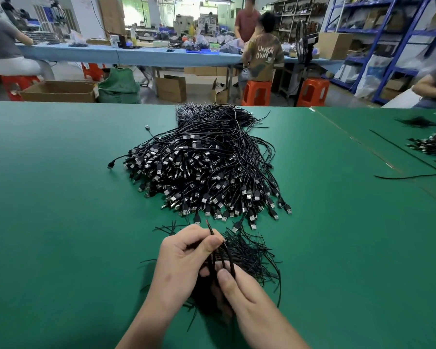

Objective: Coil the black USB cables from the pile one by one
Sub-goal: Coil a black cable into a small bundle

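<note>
1. The left hand (184, 258) was noted with fingers curled and the thumb pinching several strands of one black USB cable (230, 263). The right hand (242, 295) was closed on the same strands lower down, thumb on top.
2. The cable was held just above the green table (61, 197), between the hands. Its thin free end (209, 226) stuck up past the left fingers.
3. The two-point grip was judged to keep the loops parallel so that they would not spring apart.
4. The pile (207, 172) was seen just beyond the hands, plugs fanned toward the person, presumably for easy single picking.
5. A heap of short black ties (254, 255) lay under and beside the hands, probably kept close for binding each coil.
6. Coiling was judged to be under way; most of the pile remained.
</note>
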Action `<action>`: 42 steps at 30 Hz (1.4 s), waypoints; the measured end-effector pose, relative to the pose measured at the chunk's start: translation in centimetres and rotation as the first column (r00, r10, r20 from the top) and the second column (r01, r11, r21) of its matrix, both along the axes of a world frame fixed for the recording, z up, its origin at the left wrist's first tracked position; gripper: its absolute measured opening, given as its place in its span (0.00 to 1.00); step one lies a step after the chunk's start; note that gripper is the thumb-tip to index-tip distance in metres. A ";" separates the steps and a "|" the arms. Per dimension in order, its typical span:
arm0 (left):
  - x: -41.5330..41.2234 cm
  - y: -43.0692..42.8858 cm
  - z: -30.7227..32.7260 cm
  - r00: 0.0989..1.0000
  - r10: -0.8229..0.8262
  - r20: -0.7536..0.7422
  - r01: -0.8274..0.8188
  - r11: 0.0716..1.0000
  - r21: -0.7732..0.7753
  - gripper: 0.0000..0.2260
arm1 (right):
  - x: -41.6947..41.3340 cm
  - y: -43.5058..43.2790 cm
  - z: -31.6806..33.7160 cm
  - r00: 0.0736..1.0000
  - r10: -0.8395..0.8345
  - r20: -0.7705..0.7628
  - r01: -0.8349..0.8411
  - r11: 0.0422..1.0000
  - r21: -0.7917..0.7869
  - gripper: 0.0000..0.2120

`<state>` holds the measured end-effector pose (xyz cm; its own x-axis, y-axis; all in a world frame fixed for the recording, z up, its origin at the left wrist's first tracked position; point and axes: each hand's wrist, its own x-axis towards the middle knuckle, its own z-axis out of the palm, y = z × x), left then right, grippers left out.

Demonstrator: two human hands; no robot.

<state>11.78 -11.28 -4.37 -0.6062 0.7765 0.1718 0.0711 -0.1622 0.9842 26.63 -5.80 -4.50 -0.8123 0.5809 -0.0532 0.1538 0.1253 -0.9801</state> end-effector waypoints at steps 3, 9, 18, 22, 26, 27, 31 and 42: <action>0.3 0.0 0.3 0.994 -0.061 0.091 0.057 0.997 0.046 0.10 | 0.1 0.5 0.3 0.997 -0.024 0.066 0.017 0.993 0.115 0.12; -1.2 -1.6 2.2 0.955 -0.082 -0.285 0.066 0.996 -0.065 0.12 | 0.5 3.0 1.7 0.926 -0.201 0.318 -0.084 0.715 0.694 0.13; -1.9 -0.3 4.8 0.489 -0.662 -0.569 0.115 0.695 -0.710 0.20 | -0.7 4.8 5.1 0.775 -0.150 0.614 -0.594 0.158 0.789 0.04; -2.0 -0.4 3.6 0.483 -0.667 -0.567 0.176 0.709 -0.683 0.21 | -0.2 5.5 5.9 0.698 -0.108 0.708 -0.693 0.150 0.705 0.06; -1.6 -0.5 2.5 0.544 -0.589 -0.598 0.193 0.781 -0.594 0.18 | -0.1 6.0 6.2 0.758 -0.046 0.651 -0.616 0.279 0.737 0.13; -1.6 -0.5 2.2 0.569 -0.551 -0.610 0.177 0.807 -0.564 0.18 | 0.1 6.5 6.3 0.783 -0.030 0.621 -0.569 0.369 0.735 0.16; -1.0 -1.1 1.1 0.796 -0.314 -0.517 0.125 0.922 -0.367 0.20 | 1.6 7.3 5.2 0.975 -0.022 0.221 -0.087 0.878 0.471 0.14; 4.3 0.5 1.2 0.966 -0.219 0.138 0.243 0.950 -0.198 0.21 | -1.1 1.2 1.0 0.944 -0.255 -0.212 0.220 0.960 -0.173 0.15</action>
